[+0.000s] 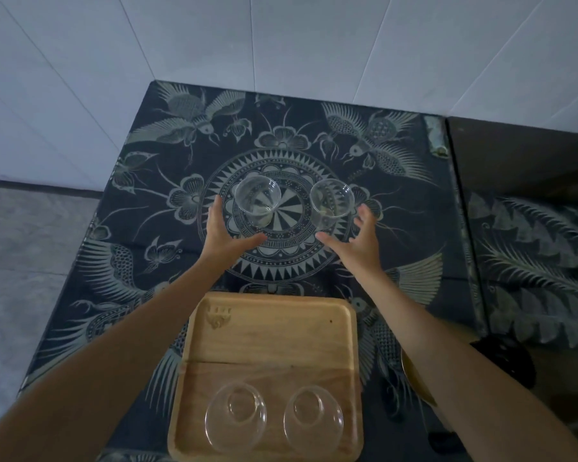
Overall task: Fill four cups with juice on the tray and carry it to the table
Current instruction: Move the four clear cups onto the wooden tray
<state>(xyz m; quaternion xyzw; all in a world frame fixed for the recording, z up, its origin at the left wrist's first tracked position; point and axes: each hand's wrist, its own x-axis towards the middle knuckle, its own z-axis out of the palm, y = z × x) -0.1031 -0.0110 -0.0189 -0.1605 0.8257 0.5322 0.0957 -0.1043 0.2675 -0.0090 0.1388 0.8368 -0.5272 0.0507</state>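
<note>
A wooden tray [274,331] lies on the dark patterned tablecloth at the near edge. Two clear empty cups stand on its near half, one at the left [236,415] and one at the right [313,417]. Two more clear cups stand on the cloth beyond the tray, a left one [257,203] and a right one [331,201]. My left hand [226,233] is spread open just beside and below the far left cup. My right hand [357,238] is spread open close to the far right cup. Neither hand grips a cup.
The tablecloth [147,201] with bird and flower patterns covers the table, which stands against a white tiled wall. A second cloth-covered surface [531,248] adjoins on the right. A dark object [504,361] and a brownish rim show at the right of the tray. Grey floor lies to the left.
</note>
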